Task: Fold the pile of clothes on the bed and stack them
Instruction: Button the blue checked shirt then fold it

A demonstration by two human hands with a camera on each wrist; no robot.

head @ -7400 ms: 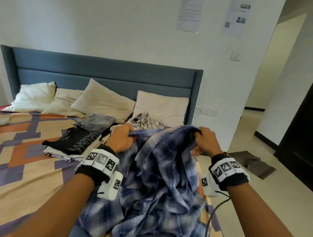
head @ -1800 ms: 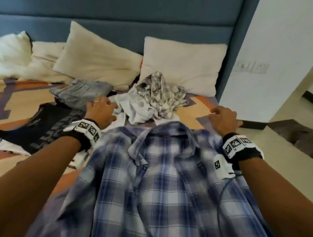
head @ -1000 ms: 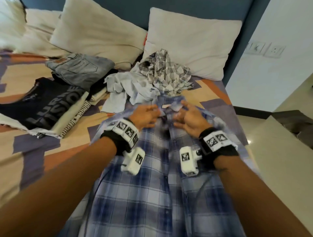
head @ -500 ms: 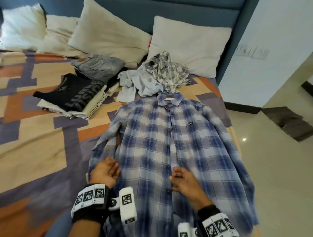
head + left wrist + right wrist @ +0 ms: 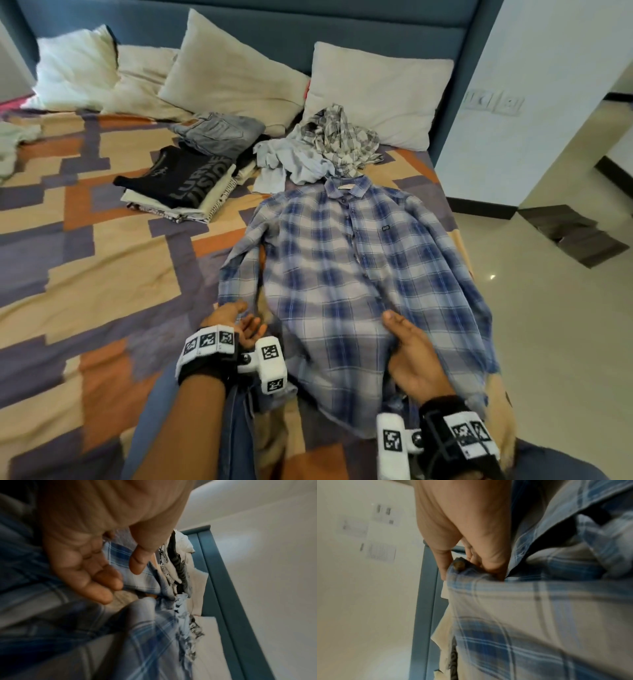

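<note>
Plaid shirt spread face-up along the bed's right edge, collar toward the pillows.

Since half a second ago both hands have slid nearer the hem: left hand lies loose-fingered by the left sleeve cuff, holding nothing; right hand rests on the front, fingers tucked into the cloth. Folded stack and unfolded heap are unchanged.

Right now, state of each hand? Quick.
Left hand: open, fingers relaxed over the plaid shirt's sleeve end, gripping nothing.
Right hand: pinching the plaid shirt's front edge near the hem.
</note>
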